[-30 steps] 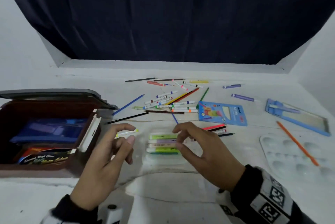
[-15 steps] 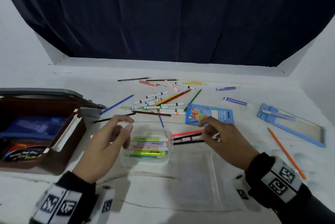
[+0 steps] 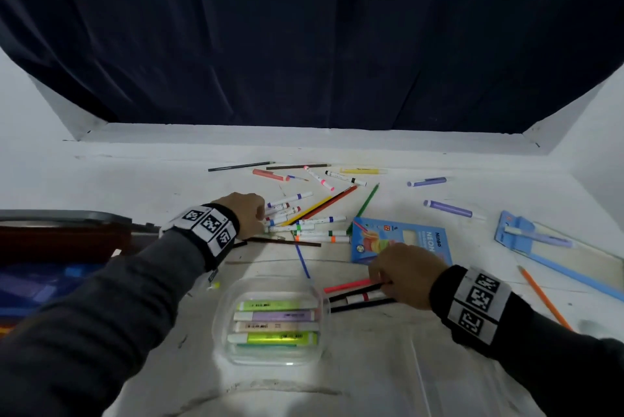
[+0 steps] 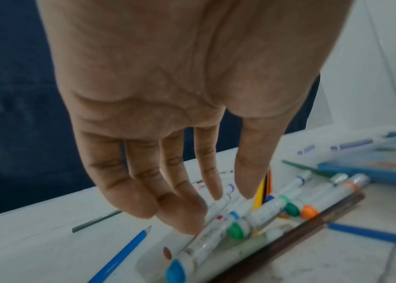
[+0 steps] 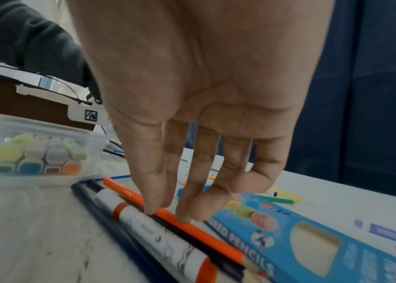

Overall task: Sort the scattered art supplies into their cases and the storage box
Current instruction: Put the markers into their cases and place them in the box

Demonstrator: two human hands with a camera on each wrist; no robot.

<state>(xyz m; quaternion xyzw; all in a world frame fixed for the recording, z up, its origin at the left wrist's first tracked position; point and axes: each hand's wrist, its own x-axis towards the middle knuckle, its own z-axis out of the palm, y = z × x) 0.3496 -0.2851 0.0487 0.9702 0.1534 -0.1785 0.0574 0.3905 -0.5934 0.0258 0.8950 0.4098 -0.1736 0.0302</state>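
My left hand (image 3: pixel 260 215) (image 4: pixel 232 197) reaches into the pile of white markers (image 3: pixel 304 224) (image 4: pixel 264 208). Its fingers are straight and the fingertips (image 4: pixel 185 226) touch the barrels. My right hand (image 3: pixel 378 281) (image 5: pixel 168 214) pinches an orange pencil (image 3: pixel 347 286) (image 5: pixel 206 235) between thumb and fingers, beside a white marker (image 5: pixel 158 229) and dark pencils. Just beyond them lies the blue pencil box (image 3: pixel 405 241) (image 5: pixel 313 239). A clear case (image 3: pixel 270 359) (image 5: pixel 47 124) of highlighters sits near me, between my arms. The brown storage box (image 3: pixel 60 241) stands open at the left.
Loose pencils and markers spread toward the back of the white table. Two purple pens (image 3: pixel 447 208) and a blue blister pack (image 3: pixel 540 247) lie at the right, with an orange pencil (image 3: pixel 543 298) near the edge. A dark curtain hangs behind.
My left hand left the clear case and moved forward to the marker pile. My right hand shifted right from the case and settled on the pencils by the blue box.
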